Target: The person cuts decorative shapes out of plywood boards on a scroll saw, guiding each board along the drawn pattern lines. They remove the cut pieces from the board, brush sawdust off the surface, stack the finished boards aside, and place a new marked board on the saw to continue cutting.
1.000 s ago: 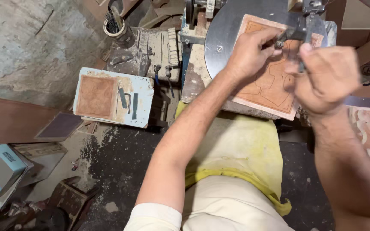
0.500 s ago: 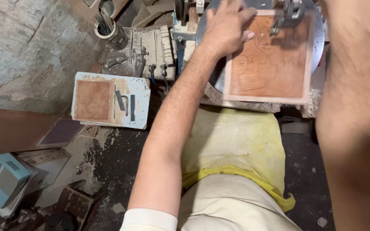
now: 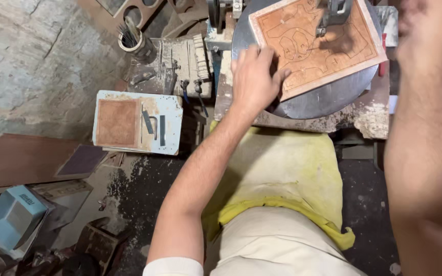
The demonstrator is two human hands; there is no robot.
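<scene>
Head view: pressure is applied by the left hand (image 3: 254,76), which lies flat with fingers spread on the near-left corner of the wooden panel (image 3: 318,46). The panel, a pale-bordered square marked with a traced pattern, rests tilted on the round metal saw table (image 3: 323,102), far and right of centre. 1 blade guide (image 3: 333,15) comes down onto the panel near its far edge. The right hand (image 3: 431,25) is raised at the far right and blurred; whether it is open or closed cannot be told, and no contact with the panel is seen.

For the step in hand, judged as feeding the panel along its traced line, the palm is best kept flat and well to the side of the blade, so the panel is held down without tipping. Turning should be done slowly about the blade, with fingertips kept off the line ahead of it.

Edges matter here. The panel's right corner overhangs the table rim, so support is weakest there. The near rim of the table is crusted with sawdust above the yellow cloth (image 3: 282,174) on the lap. Open room is found to the left, where a small blue-edged board (image 3: 138,122) holds 2 small tools, well apart from the hand. A tin of blades (image 3: 131,41) stands farther left.
</scene>
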